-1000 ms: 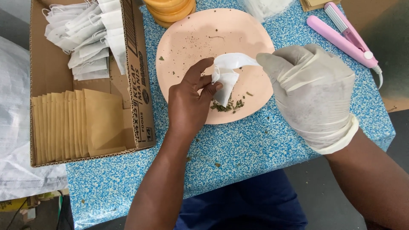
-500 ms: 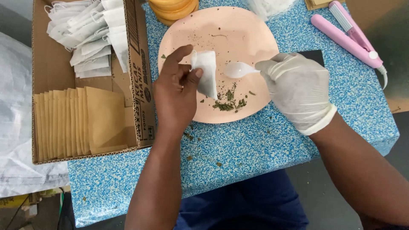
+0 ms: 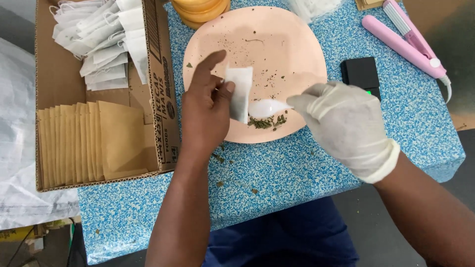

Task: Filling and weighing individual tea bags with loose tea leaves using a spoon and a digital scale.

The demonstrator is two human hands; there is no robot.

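Note:
My bare left hand (image 3: 205, 111) pinches a small white paper sachet (image 3: 239, 91) upright over the near part of a pink round plate (image 3: 277, 44). My right hand (image 3: 346, 126), in a white glove, grips a white plastic spoon (image 3: 267, 107) whose bowl lies against the sachet's lower edge. A little heap of dried green leaf bits (image 3: 267, 122) rests on the plate just under the spoon. Crumbs are scattered over the rest of the plate.
An open cardboard box (image 3: 158, 99) on the left holds brown paper envelopes (image 3: 89, 143) and white sachets with strings (image 3: 99, 39). A small black scale (image 3: 361, 74) and a pink hair straightener (image 3: 410, 42) lie at the right on the blue speckled tabletop (image 3: 277, 173). Stacked yellow lids (image 3: 200, 10) sit behind.
The gloved hand has come back in from the right and brought the spoon to the sachet. The left hand shifted a little toward the plate's middle, still pinching the sachet.

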